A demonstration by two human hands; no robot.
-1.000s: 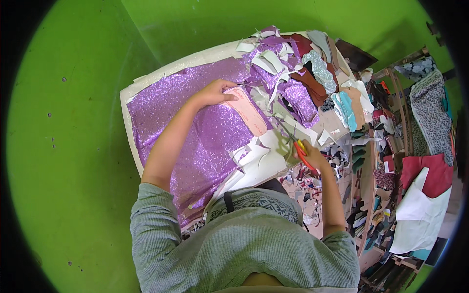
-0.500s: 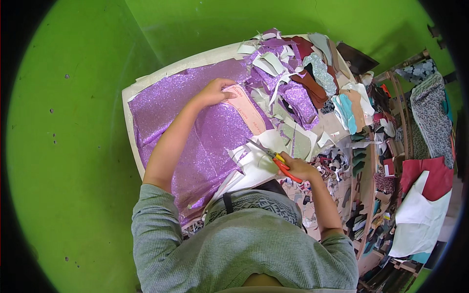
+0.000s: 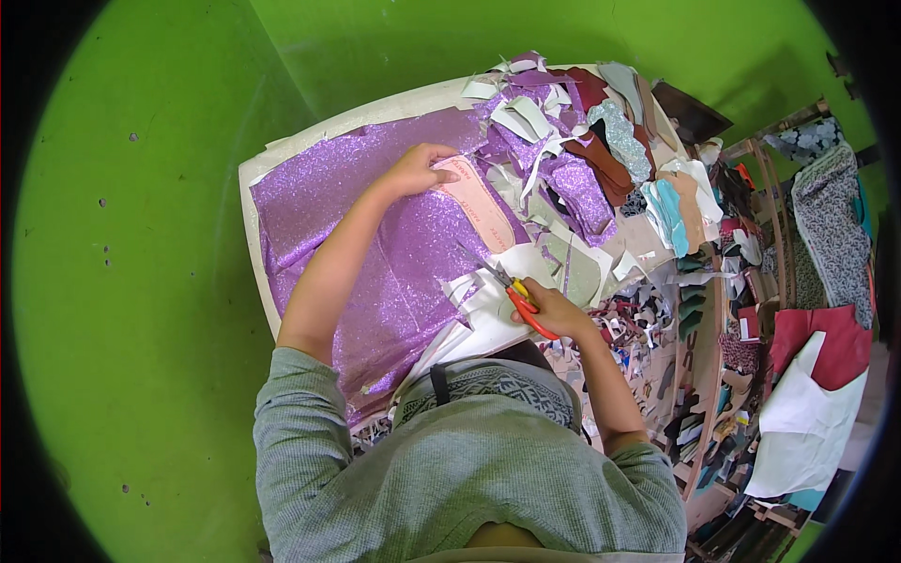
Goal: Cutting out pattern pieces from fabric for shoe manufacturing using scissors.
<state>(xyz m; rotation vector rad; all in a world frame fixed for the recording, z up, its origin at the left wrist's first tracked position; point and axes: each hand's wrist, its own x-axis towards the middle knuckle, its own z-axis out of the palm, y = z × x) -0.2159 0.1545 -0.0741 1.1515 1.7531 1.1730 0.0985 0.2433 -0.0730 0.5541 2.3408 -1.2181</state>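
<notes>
Scissors (image 3: 515,297), fingers of right hand (image 3: 556,312) grasping handles, have crossed to near side of pink template (image 3: 481,211). Left hand (image 3: 413,174) grasps template's far end, apparently preventing slip on purple sheet (image 3: 394,272) beneath.

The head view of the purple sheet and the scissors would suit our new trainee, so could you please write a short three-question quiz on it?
1. Which hand holds the scissors?
2. True or false: the left hand is well clear of the pale pink piece.
3. Fill in the blank: the pale pink piece lies on a glittery sheet coloured ____.

Key:
1. The right hand.
2. False: its thumb is on the end of the piece farther from the person.
3. Purple.
</notes>
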